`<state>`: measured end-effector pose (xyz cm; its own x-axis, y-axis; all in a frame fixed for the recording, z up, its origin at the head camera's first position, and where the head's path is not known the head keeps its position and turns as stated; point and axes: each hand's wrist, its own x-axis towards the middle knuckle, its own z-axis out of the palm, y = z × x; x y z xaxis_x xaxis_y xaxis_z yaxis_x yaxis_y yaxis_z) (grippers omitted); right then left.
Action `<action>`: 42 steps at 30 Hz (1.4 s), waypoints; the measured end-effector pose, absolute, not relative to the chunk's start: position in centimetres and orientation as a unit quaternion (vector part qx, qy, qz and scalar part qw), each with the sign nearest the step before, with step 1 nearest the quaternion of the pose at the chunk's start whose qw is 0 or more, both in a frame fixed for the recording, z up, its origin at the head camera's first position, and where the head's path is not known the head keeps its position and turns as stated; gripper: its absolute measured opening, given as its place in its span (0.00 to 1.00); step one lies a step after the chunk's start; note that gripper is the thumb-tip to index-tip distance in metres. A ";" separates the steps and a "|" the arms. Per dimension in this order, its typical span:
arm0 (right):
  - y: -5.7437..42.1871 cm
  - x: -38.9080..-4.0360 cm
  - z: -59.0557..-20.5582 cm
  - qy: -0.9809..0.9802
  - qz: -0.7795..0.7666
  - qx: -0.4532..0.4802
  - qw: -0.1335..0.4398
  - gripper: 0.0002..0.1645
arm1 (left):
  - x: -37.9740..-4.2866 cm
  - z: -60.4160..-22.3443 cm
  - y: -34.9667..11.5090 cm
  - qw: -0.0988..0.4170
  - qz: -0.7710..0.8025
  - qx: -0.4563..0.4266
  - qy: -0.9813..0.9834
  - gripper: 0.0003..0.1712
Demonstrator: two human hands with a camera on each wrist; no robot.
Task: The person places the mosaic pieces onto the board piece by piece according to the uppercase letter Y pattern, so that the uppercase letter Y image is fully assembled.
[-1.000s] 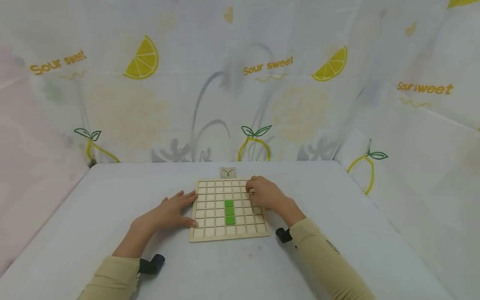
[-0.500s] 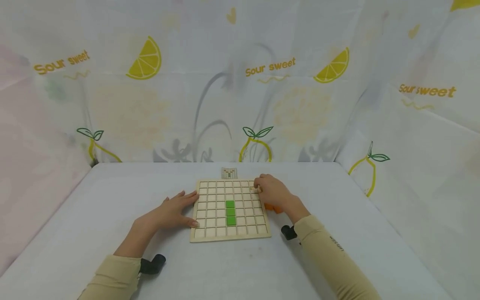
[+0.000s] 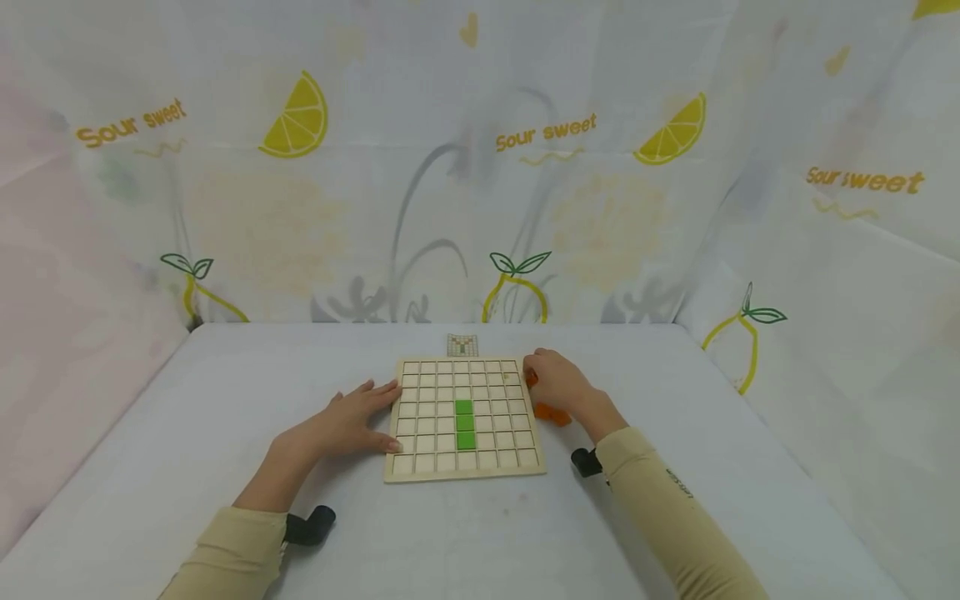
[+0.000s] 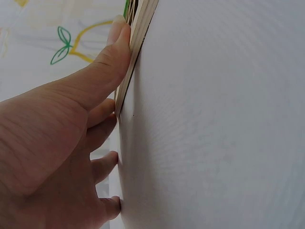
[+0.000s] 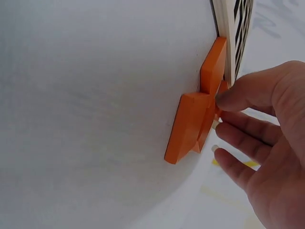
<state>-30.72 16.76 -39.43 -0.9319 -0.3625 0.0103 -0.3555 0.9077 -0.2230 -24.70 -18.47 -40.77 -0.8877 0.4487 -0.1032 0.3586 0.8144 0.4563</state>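
A square wooden grid board (image 3: 435, 408) lies on the table, with three green tiles (image 3: 466, 422) lined up in one column. My left hand (image 3: 341, 425) rests at its left side, thumb on the frame and fingers spread along the edge; the left wrist view shows the thumb (image 4: 114, 52) against the wooden rim. My right hand (image 3: 562, 383) is just off the board's right edge, fingertips at an orange tile (image 3: 532, 379). In the right wrist view its thumb touches the cluster of orange tiles (image 5: 188, 124); I cannot tell whether the fingers pinch one.
More orange tiles (image 3: 552, 414) lie loose beside the board's right edge, below the right hand. A small card (image 3: 462, 345) printed with a grid pattern lies just behind the board. A white cloth (image 3: 480, 542) covers the table, and a lemon-print curtain (image 3: 420, 167) hangs behind.
My right hand has moved right, from over the board's upper right corner to the orange tiles beside it, uncovering that corner. The left hand stays at the board's left edge.
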 end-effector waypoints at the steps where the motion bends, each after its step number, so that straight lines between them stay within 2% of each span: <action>1: 16.8 -30.7 -39.3 0.977 -0.112 -0.183 0.016 0.14 | -24.7 -40.8 -18.5 0.103 0.218 0.212 0.947 0.59; 9: 16.9 -30.6 -39.2 0.980 -0.099 -0.169 0.027 0.08 | -24.6 -40.8 -18.5 0.108 0.224 0.204 0.947 0.59; 42: 15.2 -31.1 -39.4 0.964 -0.132 -0.233 0.003 0.08 | -24.2 -40.4 -18.4 0.110 0.227 0.205 0.946 0.58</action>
<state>-31.07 15.24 -39.35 -0.8915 -0.4494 0.0566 -0.4480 0.8567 -0.2556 -24.25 -18.37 -40.38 -0.8923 0.4367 -0.1144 0.3372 0.8132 0.4743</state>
